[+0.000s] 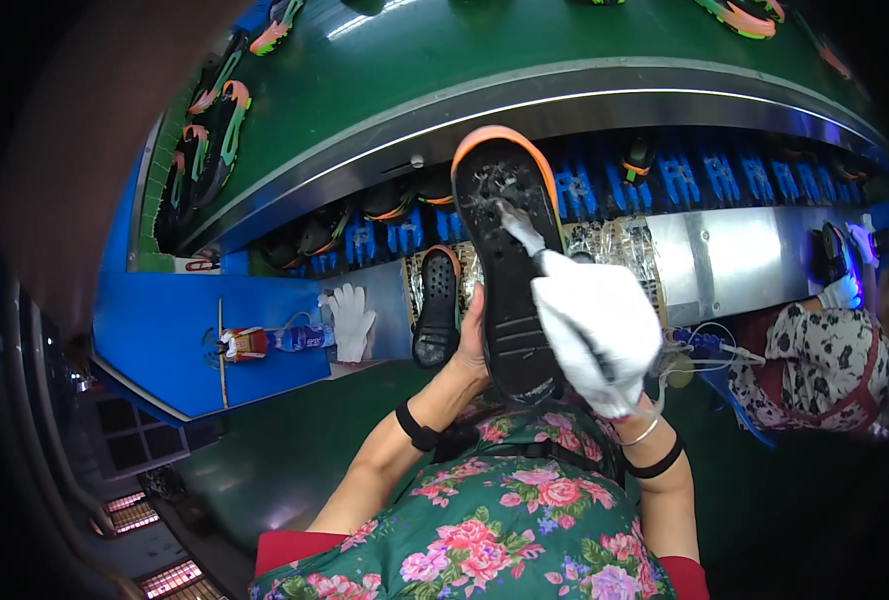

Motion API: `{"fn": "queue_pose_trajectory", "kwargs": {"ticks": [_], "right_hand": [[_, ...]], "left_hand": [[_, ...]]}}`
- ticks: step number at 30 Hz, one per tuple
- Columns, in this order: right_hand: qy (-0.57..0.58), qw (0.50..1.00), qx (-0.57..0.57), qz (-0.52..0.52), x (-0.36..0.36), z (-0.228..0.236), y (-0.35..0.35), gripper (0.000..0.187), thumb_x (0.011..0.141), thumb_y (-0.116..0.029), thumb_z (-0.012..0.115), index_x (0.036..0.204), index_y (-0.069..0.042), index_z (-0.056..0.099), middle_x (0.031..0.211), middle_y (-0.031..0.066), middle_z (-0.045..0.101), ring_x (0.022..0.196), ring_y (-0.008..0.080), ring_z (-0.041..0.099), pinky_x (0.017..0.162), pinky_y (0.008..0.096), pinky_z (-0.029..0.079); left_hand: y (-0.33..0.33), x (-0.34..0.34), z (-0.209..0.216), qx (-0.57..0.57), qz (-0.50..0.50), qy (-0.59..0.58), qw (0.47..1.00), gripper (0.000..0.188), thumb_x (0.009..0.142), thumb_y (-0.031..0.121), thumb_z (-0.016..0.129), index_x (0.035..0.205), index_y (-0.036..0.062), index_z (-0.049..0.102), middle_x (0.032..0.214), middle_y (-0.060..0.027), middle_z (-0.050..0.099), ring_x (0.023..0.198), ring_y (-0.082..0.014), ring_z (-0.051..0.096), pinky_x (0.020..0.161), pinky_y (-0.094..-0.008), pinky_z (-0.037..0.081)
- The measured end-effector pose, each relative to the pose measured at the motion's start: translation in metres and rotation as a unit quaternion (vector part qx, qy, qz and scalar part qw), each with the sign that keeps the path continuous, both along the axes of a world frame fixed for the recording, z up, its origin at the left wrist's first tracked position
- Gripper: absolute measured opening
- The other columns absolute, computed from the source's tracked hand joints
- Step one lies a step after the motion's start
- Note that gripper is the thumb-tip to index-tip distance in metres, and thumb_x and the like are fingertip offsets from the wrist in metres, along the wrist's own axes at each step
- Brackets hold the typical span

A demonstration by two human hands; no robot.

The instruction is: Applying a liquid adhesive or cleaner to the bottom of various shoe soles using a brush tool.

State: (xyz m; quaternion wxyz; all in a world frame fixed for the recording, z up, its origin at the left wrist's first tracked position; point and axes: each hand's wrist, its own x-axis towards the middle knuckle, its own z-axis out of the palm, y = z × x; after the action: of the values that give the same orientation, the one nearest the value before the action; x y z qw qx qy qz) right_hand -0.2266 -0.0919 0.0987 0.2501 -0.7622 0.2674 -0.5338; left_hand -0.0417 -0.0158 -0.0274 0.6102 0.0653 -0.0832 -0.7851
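Note:
My bare left hand (473,335) grips the side of a long black shoe sole (513,300) with an orange rim at its far end. The sole stands tilted up in front of me, its dark holed face showing whitish wet smears near the orange end. My right hand (605,330), in a white glove with a dark mark, is closed on a small brush (521,226) with pale bristles. Its tip touches the smeared part of the sole; most of the handle is hidden in the glove. Just left of my left hand lies another black sole (437,308) with an orange edge.
Beyond a metal ledge runs a green conveyor (445,90) carrying black and orange shoe parts. Below it stands a row of blue racks (680,178). On the left, a blue table (165,320) holds a bottle (303,338); a white glove (351,320) lies beside it. A co-worker (815,360) is at right.

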Motion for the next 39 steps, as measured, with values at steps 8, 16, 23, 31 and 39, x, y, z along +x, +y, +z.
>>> {"fn": "queue_pose_trajectory", "kwargs": {"ticks": [8, 16, 23, 31, 39], "right_hand": [[-0.063, 0.991, 0.114, 0.034, 0.005, -0.012, 0.008, 0.023, 0.083, 0.002, 0.085, 0.105, -0.006, 0.084, 0.111, 0.0141, 0.083, 0.092, 0.0282, 0.078, 0.084, 0.036, 0.061], [-0.112, 0.971, 0.137, 0.161, 0.012, -0.016, 0.015, 0.029, 0.08, 0.003, 0.086, 0.108, -0.006, 0.084, 0.107, 0.0139, 0.082, 0.095, 0.0279, 0.079, 0.085, 0.0383, 0.062], [0.017, 0.991, 0.008, 0.136, 0.008, -0.016, 0.018, 0.024, 0.083, 0.002, 0.085, 0.106, -0.006, 0.084, 0.111, 0.0128, 0.083, 0.096, 0.0272, 0.079, 0.085, 0.0372, 0.061], [-0.027, 0.995, 0.015, 0.1, 0.002, -0.022, 0.024, 0.031, 0.081, -0.001, 0.088, 0.11, -0.009, 0.084, 0.105, 0.011, 0.083, 0.091, 0.0283, 0.078, 0.082, 0.038, 0.062], [-0.088, 0.979, 0.144, 0.119, -0.007, -0.031, 0.028, 0.022, 0.082, 0.0, 0.087, 0.102, -0.007, 0.084, 0.104, 0.0133, 0.083, 0.091, 0.0281, 0.079, 0.082, 0.0365, 0.062]], "left_hand": [[-0.026, -0.008, 0.04, 0.063, 0.026, 0.044, 0.997, 0.108, 0.097, 0.091, 0.039, 0.17, 0.0117, 0.033, 0.169, -0.021, 0.043, 0.148, -0.0399, 0.053, 0.122, -0.0585, 0.046], [-0.042, -0.012, 0.055, -0.013, 0.044, 0.03, 0.998, 0.119, 0.093, 0.096, 0.037, 0.165, 0.002, 0.038, 0.149, -0.023, 0.062, 0.14, -0.0465, 0.059, 0.119, -0.0652, 0.049], [-0.055, -0.001, 0.052, -0.061, -0.011, 0.043, 0.997, 0.115, 0.09, 0.095, 0.046, 0.171, 0.0152, 0.03, 0.154, -0.0337, 0.054, 0.128, -0.0557, 0.064, 0.108, -0.0691, 0.053], [-0.057, -0.003, 0.053, -0.065, 0.039, 0.046, 0.996, 0.118, 0.087, 0.095, 0.055, 0.169, 0.0122, 0.034, 0.152, -0.0357, 0.056, 0.131, -0.0541, 0.062, 0.11, -0.0703, 0.051], [-0.061, -0.003, 0.053, -0.067, 0.094, 0.064, 0.991, 0.113, 0.091, 0.088, 0.06, 0.167, 0.0088, 0.035, 0.16, -0.0275, 0.049, 0.142, -0.048, 0.054, 0.11, -0.0729, 0.05]]}}
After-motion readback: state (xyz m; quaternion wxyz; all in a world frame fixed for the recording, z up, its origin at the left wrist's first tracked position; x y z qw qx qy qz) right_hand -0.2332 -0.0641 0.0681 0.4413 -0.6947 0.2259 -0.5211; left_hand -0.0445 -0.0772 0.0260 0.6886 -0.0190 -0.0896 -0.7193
